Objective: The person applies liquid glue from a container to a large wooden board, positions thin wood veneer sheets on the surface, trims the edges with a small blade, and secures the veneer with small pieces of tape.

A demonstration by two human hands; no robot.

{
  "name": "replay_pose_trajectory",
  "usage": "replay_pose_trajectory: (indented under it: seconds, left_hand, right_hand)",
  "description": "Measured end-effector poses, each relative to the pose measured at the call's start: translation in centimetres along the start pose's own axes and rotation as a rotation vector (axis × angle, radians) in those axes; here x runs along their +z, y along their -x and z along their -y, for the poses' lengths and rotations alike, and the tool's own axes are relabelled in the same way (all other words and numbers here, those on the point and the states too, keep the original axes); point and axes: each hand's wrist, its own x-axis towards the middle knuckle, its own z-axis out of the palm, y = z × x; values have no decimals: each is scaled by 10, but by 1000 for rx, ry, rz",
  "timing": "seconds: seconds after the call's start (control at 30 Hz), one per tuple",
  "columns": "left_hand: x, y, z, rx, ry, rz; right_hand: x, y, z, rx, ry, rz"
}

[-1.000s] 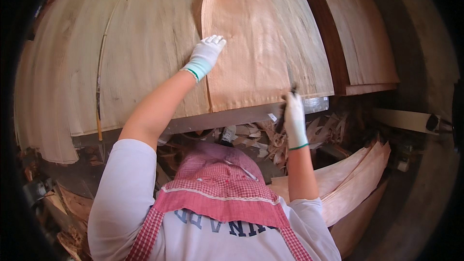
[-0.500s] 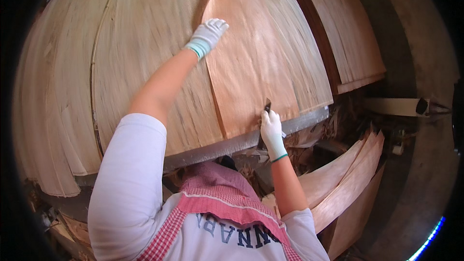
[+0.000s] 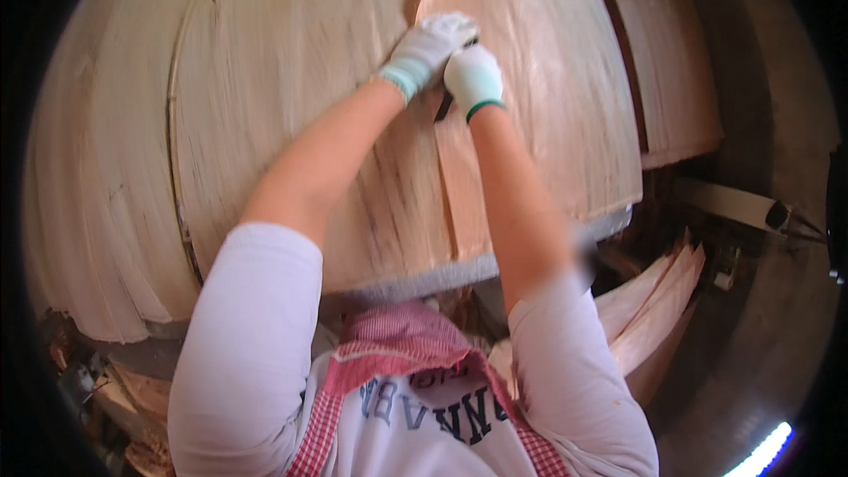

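Observation:
A reddish wood veneer sheet (image 3: 552,115) lies on paler veneer, its left edge lifted and curling near the top. At that edge is my left hand (image 3: 439,42), in a white glove with a pale green cuff. Its fingers are bent over the sheet's edge; their tips are partly hidden. My right hand (image 3: 474,77), gloved in white with a dark green cuff, is closed around a knife (image 3: 444,107). The black handle sticks out below the fist, and the front end shows beside my left fingers. Both hands are close together, nearly touching.
Wide pale veneer sheets (image 3: 283,79) cover the left of the stack. Another reddish veneer stack (image 3: 676,79) stands right, beyond a dark gap. A grey metal edge (image 3: 406,281) runs along the near side. Loose veneer strips (image 3: 649,300) lie low at the right, near a pale beam (image 3: 729,201).
My right hand has moved from the sheet's near edge up and away, bringing the knife beside my left hand. The left hand has shifted slightly right and farther up in view.

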Motion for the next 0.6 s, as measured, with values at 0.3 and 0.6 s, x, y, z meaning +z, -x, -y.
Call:
replay_pose_trajectory:
  seconds: [0.3, 0.6]
  left_hand:
    - [15, 8, 6, -97, -36, -30]
    - [16, 11, 7, -84, -30, -34]
  right_hand:
    - [32, 278, -71, 134, 198, 187]
    - [41, 378, -137, 99, 118, 228]
